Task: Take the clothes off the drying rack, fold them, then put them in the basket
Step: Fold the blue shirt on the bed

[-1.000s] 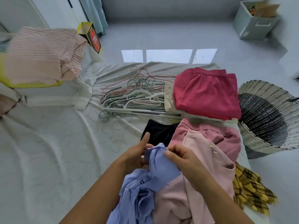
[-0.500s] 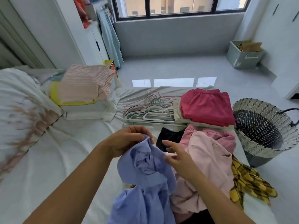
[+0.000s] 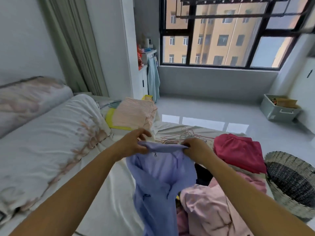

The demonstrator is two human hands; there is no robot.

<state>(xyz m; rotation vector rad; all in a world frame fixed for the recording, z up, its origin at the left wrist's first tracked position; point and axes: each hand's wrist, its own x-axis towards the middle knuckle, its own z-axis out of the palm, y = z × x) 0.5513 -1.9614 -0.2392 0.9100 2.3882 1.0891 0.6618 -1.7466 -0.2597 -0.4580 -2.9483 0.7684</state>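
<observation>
Over the bed [image 3: 105, 193] by the window [image 3: 221, 36], left hand [image 3: 134, 145] and right hand [image 3: 196, 149] pinch a lilac shirt [image 3: 162, 176].

1. The bare sheet [image 3: 105, 193] left of the hanging blue shirt [image 3: 162, 176] gives open room.
2. A rumpled quilt [image 3: 42, 142] bounds it farther left.
3. Pink clothes [image 3: 209, 206] and a red stack [image 3: 238, 150] crowd the right.
4. Hangers [image 3: 187, 133] lie ahead.
5. The basket [image 3: 286, 198] gapes open at far right.

White-sheeted bed [image 3: 105, 193], pillows [image 3: 51, 133], folded striped top [image 3: 134, 113], hangers [image 3: 187, 135], red shorts [image 3: 238, 150], pink garment [image 3: 209, 210]
</observation>
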